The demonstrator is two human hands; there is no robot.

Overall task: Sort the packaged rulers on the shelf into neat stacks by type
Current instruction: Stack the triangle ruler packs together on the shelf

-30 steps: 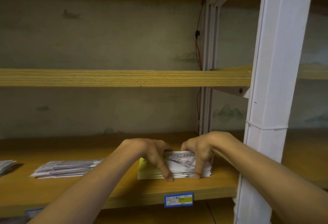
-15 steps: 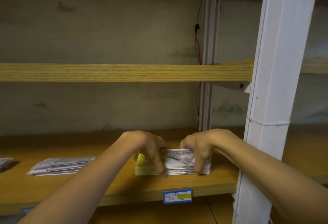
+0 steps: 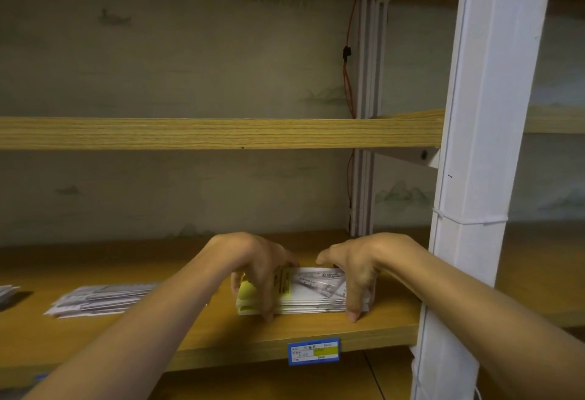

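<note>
We see a stack of packaged rulers [image 3: 311, 292] lying flat on the wooden shelf [image 3: 190, 339], near its front edge and just left of the white upright post [image 3: 484, 146]. The packs are white with grey printing on top, and a yellow label shows at the left end of the top pack. The stack's front edge looks fairly even.

Our left hand [image 3: 256, 268] curls over the left end of the stack, fingers reaching down its front edge to the shelf. Our right hand [image 3: 356, 273] grips the right end the same way, thumb on top and fingers down the front. Both hands cover the ends of the stack, so we cannot tell how many packs it holds.

To the left, well apart, lies a second, looser pile of rulers [image 3: 101, 300], fanned and blurred. At the far left edge the corner of a third pile [image 3: 6, 293] shows.

A blue price tag [image 3: 313, 351] is fixed to the shelf's front edge below the stack. An upper shelf board [image 3: 190, 133] runs across above, and an orange cable [image 3: 348, 83] hangs down the back corner.

We count three piles, two hands, one tag.
</note>
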